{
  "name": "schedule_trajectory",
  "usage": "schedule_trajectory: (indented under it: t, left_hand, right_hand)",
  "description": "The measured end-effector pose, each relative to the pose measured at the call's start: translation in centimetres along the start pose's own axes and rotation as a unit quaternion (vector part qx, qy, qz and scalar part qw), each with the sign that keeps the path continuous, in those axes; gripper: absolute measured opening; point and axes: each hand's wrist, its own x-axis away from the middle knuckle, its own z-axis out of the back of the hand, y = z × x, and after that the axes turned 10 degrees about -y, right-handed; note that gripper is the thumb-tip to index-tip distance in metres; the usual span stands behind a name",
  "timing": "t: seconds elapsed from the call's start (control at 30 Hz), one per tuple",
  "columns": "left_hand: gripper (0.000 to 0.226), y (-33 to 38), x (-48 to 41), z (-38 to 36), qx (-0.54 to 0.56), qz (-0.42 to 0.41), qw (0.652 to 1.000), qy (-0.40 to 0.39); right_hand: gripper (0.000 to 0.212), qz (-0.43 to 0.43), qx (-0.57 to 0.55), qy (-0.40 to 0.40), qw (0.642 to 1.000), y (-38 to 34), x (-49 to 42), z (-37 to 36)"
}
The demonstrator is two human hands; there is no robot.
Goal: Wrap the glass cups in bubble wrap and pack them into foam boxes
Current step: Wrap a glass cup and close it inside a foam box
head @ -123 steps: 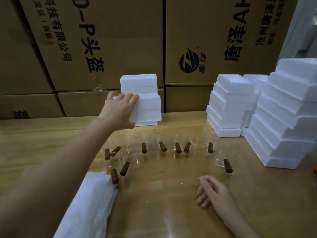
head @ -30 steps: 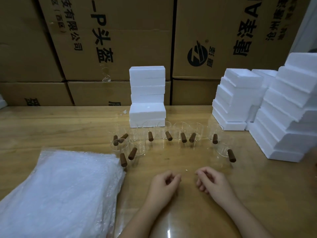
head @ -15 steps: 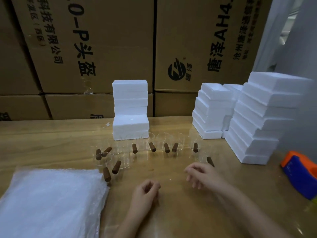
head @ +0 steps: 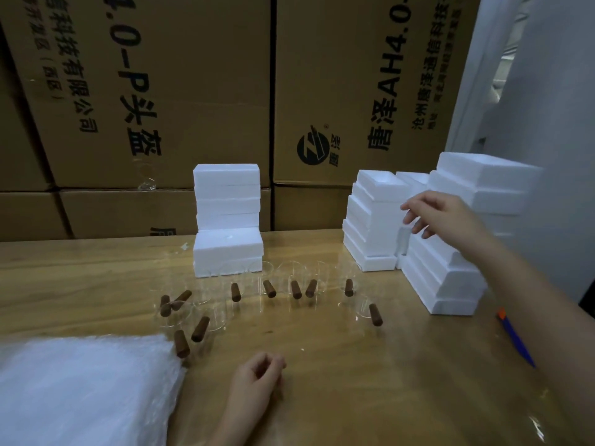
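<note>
Several clear glass cups (head: 291,278) with brown wooden handles stand in a loose row across the middle of the wooden table (head: 354,365). A thick pile of bubble wrap (head: 80,391) lies at the near left. White foam boxes stand in a centre stack (head: 227,220), a middle-right stack (head: 373,220) and a taller right stack (head: 450,275). My right hand (head: 438,217) is raised with fingers spread, in front of the gap between the two right stacks, holding nothing. My left hand (head: 257,378) rests on the table with its fingers curled in, empty.
Large brown cardboard cartons (head: 199,91) form a wall behind the table. A blue and orange tool (head: 515,336) lies at the right table edge, partly hidden by my right forearm. A pale wall or curtain (head: 547,91) rises at the far right.
My right hand has lifted off the table and moved up and right to the foam stacks, fingers spread. The left hand stays curled on the table. The view has shifted right.
</note>
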Motion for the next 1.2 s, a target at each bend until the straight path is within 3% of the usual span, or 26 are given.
schedule_trajectory:
  t: [0.13, 0.27, 0.4, 0.6, 0.7, 0.8, 0.9, 1.03, 1.2]
  left_hand:
    - [0.022, 0.4, 0.2, 0.1, 0.002, 0.006, 1.000, -0.006]
    - [0.022, 0.4, 0.3, 0.2, 0.008, 0.009, 1.000, -0.006]
    - [0.021, 0.2, 0.3, 0.2, 0.008, 0.013, 1.000, -0.009]
    - [0.021, 0.1, 0.3, 0.2, 0.022, 0.012, 1.000, -0.012]
    - [0.022, 0.0, 0.2, 0.2, 0.037, 0.007, 0.999, -0.017]
    - [0.020, 0.1, 0.3, 0.4, 0.090, 0.003, 0.996, -0.009]
    - [0.012, 0.8, 0.3, 0.5, 0.150, -0.002, 0.989, -0.007]
    - [0.041, 1.2, 0.5, 1.0, 0.201, -0.003, 0.979, -0.041]
    - [0.054, 0.3, 0.2, 1.4, 0.221, -0.011, 0.974, -0.038]
  right_hand:
    - [0.018, -0.064, 0.059, -0.115, 0.989, 3.1, -0.2, -6.3]
    - [0.017, -0.145, 0.244, -0.161, 0.945, 7.6, 0.6, -11.4]
    - [0.006, -0.179, 0.293, -0.134, 0.929, 9.0, 1.2, -12.9]
    - [0.031, -0.200, 0.344, -0.105, 0.911, 10.2, 2.1, -13.2]
    - [0.037, -0.181, 0.231, -0.112, 0.949, 9.5, 2.5, -13.2]
    - [0.024, -0.130, 0.065, -0.132, 0.981, 7.6, 3.7, -13.4]
    - [0.017, -0.079, -0.044, -0.217, 0.972, 5.3, 5.3, -14.3]
    - [0.015, -0.029, -0.116, -0.298, 0.947, 4.1, 7.2, -16.4]
    - [0.020, -0.021, -0.191, -0.289, 0.938, 4.5, 8.3, -18.9]
